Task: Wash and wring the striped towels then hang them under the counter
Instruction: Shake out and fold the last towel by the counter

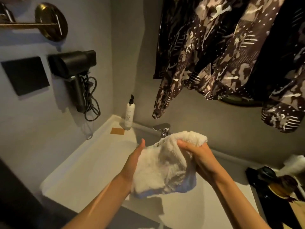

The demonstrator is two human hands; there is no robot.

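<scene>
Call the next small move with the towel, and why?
Probably twist it over the sink: the towel hangs bunched between both hands in front of the tap. The right hand grips its top corner; the left hand lies flatter against its side, so that hand likely needs to close first. I can't tell whether water is running.

The pump bottle (129, 113) at the counter's back left corner carries small print, too blurred to read.

Dim grey walls (123, 47), white counter (85, 162), wall-hung black hairdryer (74, 63)
</scene>
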